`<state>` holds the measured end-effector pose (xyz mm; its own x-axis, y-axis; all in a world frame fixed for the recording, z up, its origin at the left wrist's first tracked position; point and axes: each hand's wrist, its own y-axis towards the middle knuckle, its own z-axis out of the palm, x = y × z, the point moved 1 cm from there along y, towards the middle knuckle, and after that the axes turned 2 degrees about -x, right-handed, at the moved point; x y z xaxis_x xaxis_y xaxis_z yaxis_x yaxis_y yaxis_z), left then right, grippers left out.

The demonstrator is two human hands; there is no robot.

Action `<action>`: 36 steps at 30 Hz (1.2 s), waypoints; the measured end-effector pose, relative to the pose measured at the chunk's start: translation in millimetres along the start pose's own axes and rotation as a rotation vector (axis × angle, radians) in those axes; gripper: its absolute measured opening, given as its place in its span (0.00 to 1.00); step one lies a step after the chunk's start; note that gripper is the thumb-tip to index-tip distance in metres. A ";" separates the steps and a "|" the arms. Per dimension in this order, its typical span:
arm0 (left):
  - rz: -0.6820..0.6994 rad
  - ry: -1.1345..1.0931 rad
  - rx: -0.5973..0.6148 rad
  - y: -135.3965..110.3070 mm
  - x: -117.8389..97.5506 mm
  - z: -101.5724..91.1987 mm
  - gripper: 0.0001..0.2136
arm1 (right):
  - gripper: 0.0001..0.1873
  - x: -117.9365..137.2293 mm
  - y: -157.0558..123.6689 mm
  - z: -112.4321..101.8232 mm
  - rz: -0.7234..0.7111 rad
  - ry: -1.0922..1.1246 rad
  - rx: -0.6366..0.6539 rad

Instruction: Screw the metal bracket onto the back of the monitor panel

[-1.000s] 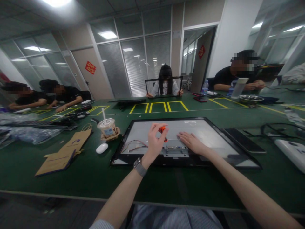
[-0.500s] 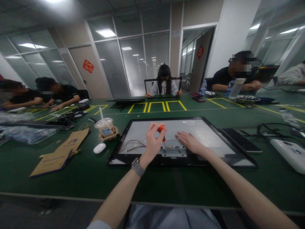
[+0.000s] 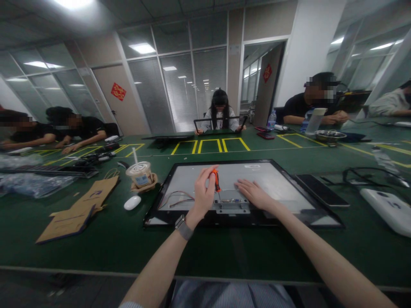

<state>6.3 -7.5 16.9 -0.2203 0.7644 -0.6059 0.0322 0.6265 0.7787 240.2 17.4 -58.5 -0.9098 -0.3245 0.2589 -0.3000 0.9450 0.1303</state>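
Note:
A display panel with a grey-white back and black frame lies flat on the green table. My left hand, a watch on its wrist, is closed around the handle of an orange-and-black screwdriver. The screwdriver stands nearly upright, its shaft pointing down at a metal bracket along the panel's near side; whether the tip sits on a screw is too small to tell. Fingers stretched out, my right hand rests flat on the panel, right of the bracket. Thin wires lie on the panel's left part.
Left of the panel are a white mouse, a drink cup in a cardboard holder and a paper bag. On the right lie a dark phone-like slab, cables and a white device. Across the table a person holds a frame.
The screwdriver now leans slightly more to the left, and my left-hand fingers have shifted around its handle. The person opposite has tilted their frame. My right hand stays on the panel.

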 end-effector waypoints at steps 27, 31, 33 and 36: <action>-0.030 0.035 0.018 -1.5 -0.1 0.1 0.14 | 0.33 3.3 -0.7 -2.7 0.003 0.017 0.021; -0.029 -0.005 0.043 -1.6 2.9 -0.4 0.16 | 0.34 1.5 -0.2 -1.7 0.001 0.018 0.023; -0.033 -0.035 0.055 -1.8 3.8 -0.4 0.17 | 0.34 0.8 -0.1 -1.6 0.002 0.021 0.026; -0.032 -0.054 0.065 -1.7 2.7 0.0 0.17 | 0.34 0.1 0.0 -1.5 -0.003 0.019 0.031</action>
<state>5.6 -6.5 14.0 -0.1697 0.7497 -0.6397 0.0896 0.6582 0.7475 240.5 17.3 -57.0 -0.9034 -0.3274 0.2768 -0.3114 0.9449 0.1014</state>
